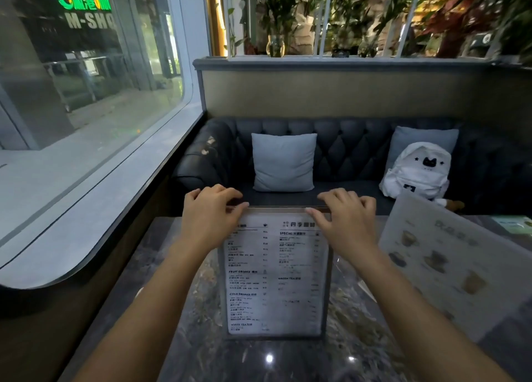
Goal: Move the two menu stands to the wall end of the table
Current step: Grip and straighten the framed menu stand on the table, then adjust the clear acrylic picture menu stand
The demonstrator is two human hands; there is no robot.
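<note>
now | left hand (211, 213), right hand (344, 219) grip menu stand (275, 278) top corners

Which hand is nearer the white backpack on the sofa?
Right. The right hand rests on the text menu stand's top edge, on the white backpack's side; the left hand grips the opposite corner, toward the window.

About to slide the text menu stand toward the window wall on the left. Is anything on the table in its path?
Nothing visible. Both hands, left hand and right hand, grip the top edge of the text menu stand. The marble table left of it is bare up to the wall. The picture menu stand sits on the right, out of the path.
</note>
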